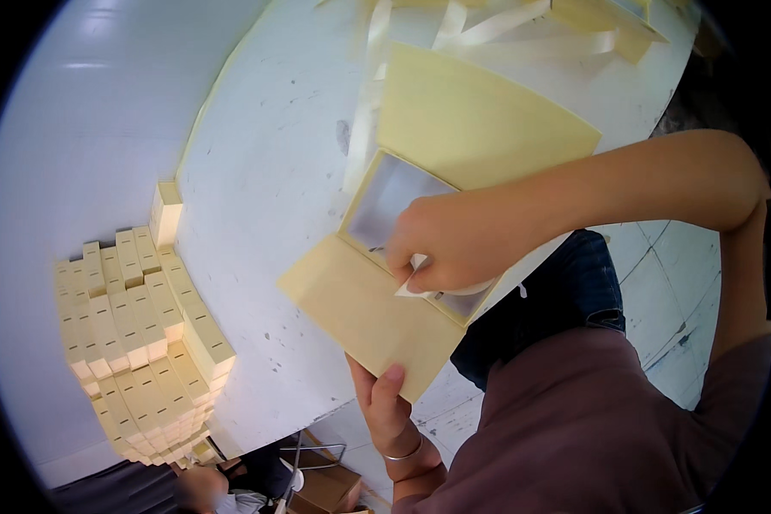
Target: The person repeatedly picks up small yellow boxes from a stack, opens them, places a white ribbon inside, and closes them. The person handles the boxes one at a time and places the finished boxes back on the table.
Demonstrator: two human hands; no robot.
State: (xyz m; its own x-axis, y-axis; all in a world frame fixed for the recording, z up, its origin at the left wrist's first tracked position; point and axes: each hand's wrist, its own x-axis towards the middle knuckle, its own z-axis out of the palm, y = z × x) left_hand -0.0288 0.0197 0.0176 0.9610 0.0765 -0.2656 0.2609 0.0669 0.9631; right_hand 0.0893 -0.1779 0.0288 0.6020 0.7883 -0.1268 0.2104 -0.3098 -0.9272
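Observation:
A pale yellow book-style box [385, 193] lies on the white table with both panels folded out. Its grey-white inner tray shows between the larger far panel [480, 120] and the smaller near panel [360, 295]. My left hand [384, 403] grips the corner of the near panel, thumb on top and fingers underneath. Over the tray, my right hand [454, 244] is closed in a pinch on a small white piece [413, 287], thin like paper or cloth, by the tray's near edge. That hand hides part of the tray, and the piece's exact kind cannot be made out.
Pale yellow boxes [137, 325] stand stacked at the table's left edge. White strips [497, 26] and more yellow box parts [608, 21] lie at the far side. Another person [201, 488], a metal chair frame [317, 454] and a brown carton [325, 488] are at lower left.

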